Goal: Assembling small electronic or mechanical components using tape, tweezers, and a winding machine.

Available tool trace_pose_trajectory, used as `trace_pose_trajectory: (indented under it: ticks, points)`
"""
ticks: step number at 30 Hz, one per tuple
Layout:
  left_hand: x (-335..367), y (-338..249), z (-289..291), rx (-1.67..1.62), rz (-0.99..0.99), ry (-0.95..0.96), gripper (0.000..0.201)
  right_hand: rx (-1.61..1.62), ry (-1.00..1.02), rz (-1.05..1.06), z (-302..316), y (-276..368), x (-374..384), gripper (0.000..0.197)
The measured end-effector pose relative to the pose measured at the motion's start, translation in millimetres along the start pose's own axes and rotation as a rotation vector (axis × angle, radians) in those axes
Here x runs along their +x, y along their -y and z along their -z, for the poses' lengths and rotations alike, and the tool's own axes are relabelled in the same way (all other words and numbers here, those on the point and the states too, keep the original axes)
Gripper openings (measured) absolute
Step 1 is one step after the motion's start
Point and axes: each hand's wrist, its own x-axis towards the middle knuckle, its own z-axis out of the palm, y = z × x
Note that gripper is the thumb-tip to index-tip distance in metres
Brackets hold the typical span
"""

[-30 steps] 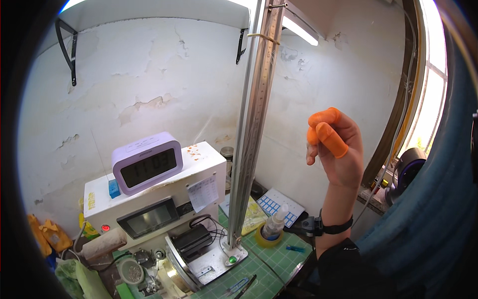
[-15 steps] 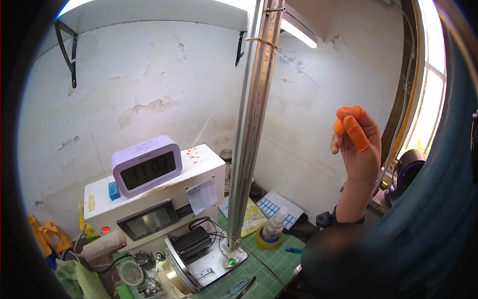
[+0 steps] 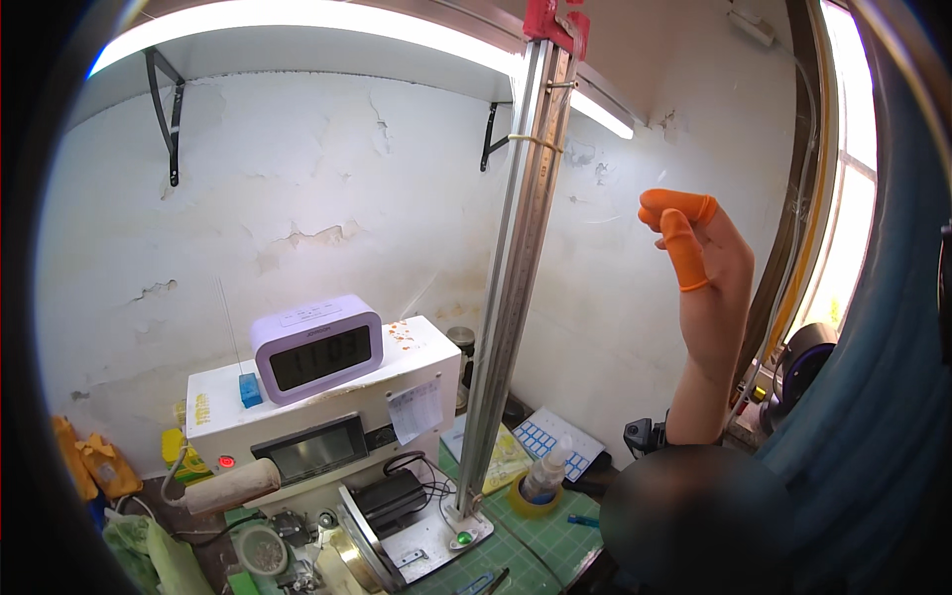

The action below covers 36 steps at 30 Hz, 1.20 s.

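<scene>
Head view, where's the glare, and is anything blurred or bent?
Head view: the overhead light and window blow out white; head view: a dark blurred patch lies below the right hand; head view: fisheye bends that light into an arc.

Got upright rail [image 3: 518,258] left of right hand [image 3: 712,248], machine box [image 3: 357,405] farther left with clock [image 3: 319,352] on top. Have bottle [image 3: 547,481] inside tape roll [image 3: 534,506] below-left, on table [image 3: 570,545]. See window [image 3: 858,109], curtain [image 3: 863,416] right of hand.

Raised right hand [image 3: 722,260], orange finger cots [image 3: 686,256], metal post [image 3: 511,268], lilac clock [image 3: 319,355] on white box [image 3: 223,402]
</scene>
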Motion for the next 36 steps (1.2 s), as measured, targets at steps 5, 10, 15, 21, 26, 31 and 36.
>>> trace_pose_trajectory:
  ticks: [5, 10, 15, 21, 26, 31, 36]
  points:
    - [5, 4, -1, 0.057, -0.099, -0.007, 0.023, -0.117, -0.187, 0.144, -11, 2, 21, 0.041]
    - [1, 13, 12, 0.006, -0.048, 0.019, 0.023, -0.148, -0.552, 0.343, 0, 15, 22, 0.065]
    - [0, 6, 19, 0.046, -0.099, -0.018, 0.025, -0.071, -0.571, 0.556, 26, 50, 3, 0.07]
    - [-23, -16, 34, 0.118, -0.076, -0.03, 0.025, 0.427, 0.049, 0.595, 36, 87, -48, 0.041]
    - [10, -41, 16, 0.123, -0.084, 0.023, 0.03, 0.504, 0.227, 0.409, -16, 54, -132, 0.047]
    - [7, -72, 45, -0.37, -0.166, 0.482, 0.061, 0.577, 0.401, 0.103, -61, 108, -209, 0.061]
    - [4, -78, 47, -0.293, 0.06, 0.38, 0.052, 1.031, 0.87, 0.152, -105, 159, -245, 0.035]
